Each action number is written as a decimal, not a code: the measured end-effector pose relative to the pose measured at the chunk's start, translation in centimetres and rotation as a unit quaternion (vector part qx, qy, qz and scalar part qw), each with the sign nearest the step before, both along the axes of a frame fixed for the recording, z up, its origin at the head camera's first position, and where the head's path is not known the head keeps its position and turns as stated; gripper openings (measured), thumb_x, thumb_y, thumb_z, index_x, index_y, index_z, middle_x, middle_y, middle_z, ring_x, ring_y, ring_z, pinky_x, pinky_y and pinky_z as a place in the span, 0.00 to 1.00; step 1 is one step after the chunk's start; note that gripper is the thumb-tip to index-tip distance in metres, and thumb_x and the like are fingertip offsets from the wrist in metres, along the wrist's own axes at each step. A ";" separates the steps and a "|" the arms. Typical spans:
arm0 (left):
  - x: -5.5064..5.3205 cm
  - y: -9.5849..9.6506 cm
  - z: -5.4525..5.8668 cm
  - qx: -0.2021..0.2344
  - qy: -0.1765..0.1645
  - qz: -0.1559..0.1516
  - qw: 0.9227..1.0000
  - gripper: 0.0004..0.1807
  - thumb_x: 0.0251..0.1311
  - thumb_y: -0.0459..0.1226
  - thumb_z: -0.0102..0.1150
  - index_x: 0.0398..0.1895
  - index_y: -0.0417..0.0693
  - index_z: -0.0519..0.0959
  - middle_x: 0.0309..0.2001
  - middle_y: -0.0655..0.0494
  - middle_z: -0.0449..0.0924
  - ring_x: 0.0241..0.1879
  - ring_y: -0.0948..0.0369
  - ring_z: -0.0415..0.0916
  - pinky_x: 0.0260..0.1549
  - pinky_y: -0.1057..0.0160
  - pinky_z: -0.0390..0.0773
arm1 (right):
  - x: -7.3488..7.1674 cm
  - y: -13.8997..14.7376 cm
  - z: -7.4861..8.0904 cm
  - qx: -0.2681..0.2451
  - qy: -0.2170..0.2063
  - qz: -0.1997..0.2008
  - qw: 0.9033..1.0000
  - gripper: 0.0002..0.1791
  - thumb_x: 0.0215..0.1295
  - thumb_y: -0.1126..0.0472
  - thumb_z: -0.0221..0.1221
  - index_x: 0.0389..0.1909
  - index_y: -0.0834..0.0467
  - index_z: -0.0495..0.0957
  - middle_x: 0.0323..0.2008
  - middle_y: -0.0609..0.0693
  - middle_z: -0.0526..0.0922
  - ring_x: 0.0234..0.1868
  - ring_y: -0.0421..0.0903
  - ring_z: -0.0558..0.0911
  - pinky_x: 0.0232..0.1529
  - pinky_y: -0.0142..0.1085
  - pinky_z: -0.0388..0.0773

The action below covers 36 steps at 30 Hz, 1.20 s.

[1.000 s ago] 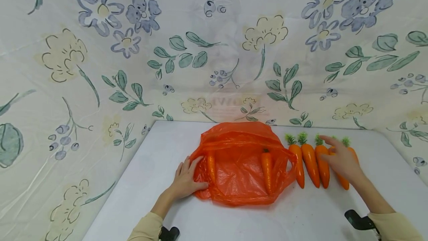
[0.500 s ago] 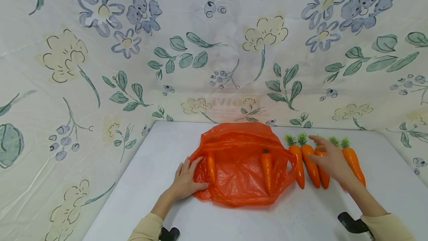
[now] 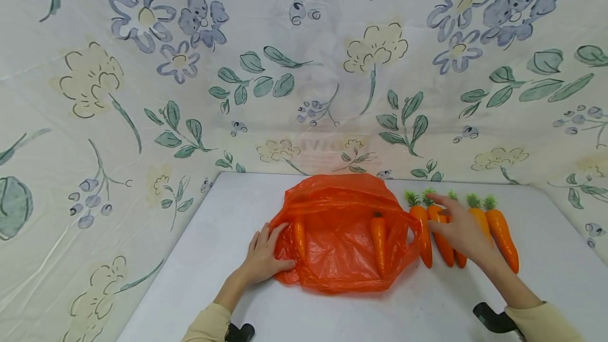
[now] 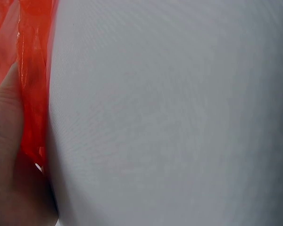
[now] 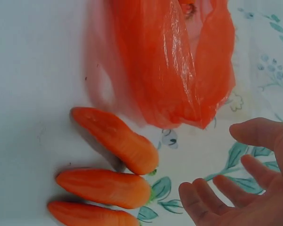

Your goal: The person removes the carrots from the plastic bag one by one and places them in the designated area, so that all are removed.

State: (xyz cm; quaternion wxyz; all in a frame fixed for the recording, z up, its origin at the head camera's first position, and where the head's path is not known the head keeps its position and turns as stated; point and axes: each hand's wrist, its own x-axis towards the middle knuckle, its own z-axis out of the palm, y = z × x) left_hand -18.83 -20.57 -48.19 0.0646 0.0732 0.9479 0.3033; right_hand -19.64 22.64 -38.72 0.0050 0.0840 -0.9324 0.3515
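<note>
- While I watch remotely, five carrots [image 3: 503, 239] lie in a row on the white bench [image 3: 211, 220], toward its right edge, green tops facing the far edge.
- Red bag [image 3: 339, 257] lies to their left, around mid-bench; two orange carrots [image 3: 378, 241] show within its outline, apparently inside.
- Right hand [image 3: 461, 228]: empty, thumb and fingers apart, over the row. Fingertips line up with the second carrot [image 3: 445, 252] from the bag; no contact visible to me.
- Left hand [image 3: 263, 257]: fingers spread at the bag's left side, thumb against the film. Cannot tell whether any film is pinched.
- Step in hand, my reading: choosing a carrot to pick up.
- Technique: I would straddle one thick orange shoulder and pinch there, not by the green top, which may bend or slip.
- Neighbours lie close; I'd come straight down so none rolls.
- Bag's right handle [image 3: 418, 234] overlaps the first carrot in view; lift high before crossing it, lest it snag.
- Left hand should steady the bag meanwhile.
</note>
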 end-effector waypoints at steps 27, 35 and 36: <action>0.1 0.2 0.2 0.007 0.005 -0.006 1.000 0.52 0.49 0.52 0.71 0.76 0.56 0.55 0.76 0.38 0.43 0.75 0.38 0.34 0.70 0.32 0.39 | -0.2 -2.6 0.8 -0.043 0.008 0.049 0.998 0.32 0.66 0.64 0.59 0.70 0.61 0.64 0.66 0.66 0.67 0.60 0.66 0.73 0.51 0.56 0.80; 0.2 0.2 0.4 0.006 -0.003 -0.002 1.000 0.52 0.49 0.52 0.71 0.76 0.56 0.54 0.76 0.37 0.42 0.75 0.37 0.34 0.70 0.31 0.39 | 0.0 -4.3 0.7 -0.075 -0.019 0.062 0.995 0.31 0.65 0.65 0.59 0.70 0.58 0.65 0.65 0.65 0.68 0.58 0.64 0.73 0.44 0.48 0.84; 0.2 0.2 0.4 0.006 -0.003 -0.001 1.000 0.52 0.49 0.52 0.71 0.76 0.56 0.55 0.76 0.37 0.42 0.75 0.37 0.34 0.70 0.31 0.39 | 0.1 -4.6 0.6 -0.077 -0.019 0.067 0.995 0.31 0.65 0.66 0.59 0.69 0.59 0.66 0.64 0.65 0.68 0.58 0.63 0.73 0.43 0.47 0.84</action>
